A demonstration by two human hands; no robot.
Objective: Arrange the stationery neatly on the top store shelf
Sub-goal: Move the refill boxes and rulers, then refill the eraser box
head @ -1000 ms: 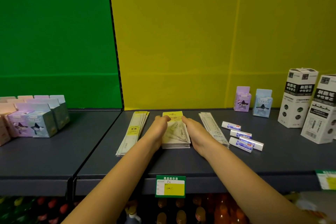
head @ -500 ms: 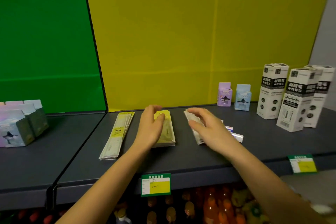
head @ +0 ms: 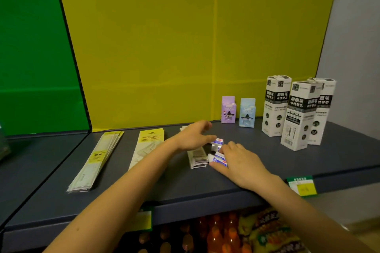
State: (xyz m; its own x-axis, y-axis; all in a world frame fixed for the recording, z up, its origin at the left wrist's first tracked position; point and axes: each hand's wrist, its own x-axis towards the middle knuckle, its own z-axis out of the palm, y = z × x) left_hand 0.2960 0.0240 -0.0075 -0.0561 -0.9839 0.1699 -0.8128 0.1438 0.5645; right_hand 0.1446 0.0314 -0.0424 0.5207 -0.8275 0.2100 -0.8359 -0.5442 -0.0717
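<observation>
On the dark top shelf (head: pixel 185 187) lie a long ruler stack (head: pixel 96 158), a yellow-topped set-square pack (head: pixel 150 139) and a third ruler stack (head: pixel 198 158). Several small white-and-blue erasers (head: pixel 218 159) sit bunched just right of that third stack. My left hand (head: pixel 193 137) hovers over the far end of the third stack, fingers stretched, thumb tip at the farthest eraser (head: pixel 218 141). My right hand (head: pixel 240 160) covers the erasers from the right, thumb along the near one and bent fingers over the others.
A purple box (head: pixel 228 112) and a blue box (head: pixel 247 112) stand by the yellow back wall. Three tall white refill boxes (head: pixel 298 115) stand at the right. Price tags (head: pixel 302 186) hang on the shelf edge. Bottles (head: pixel 216 232) fill the shelf below.
Both hands left the set-square pack and moved right to the erasers. The erasers, spread apart before, now lie bunched between my hands. The view swung right.
</observation>
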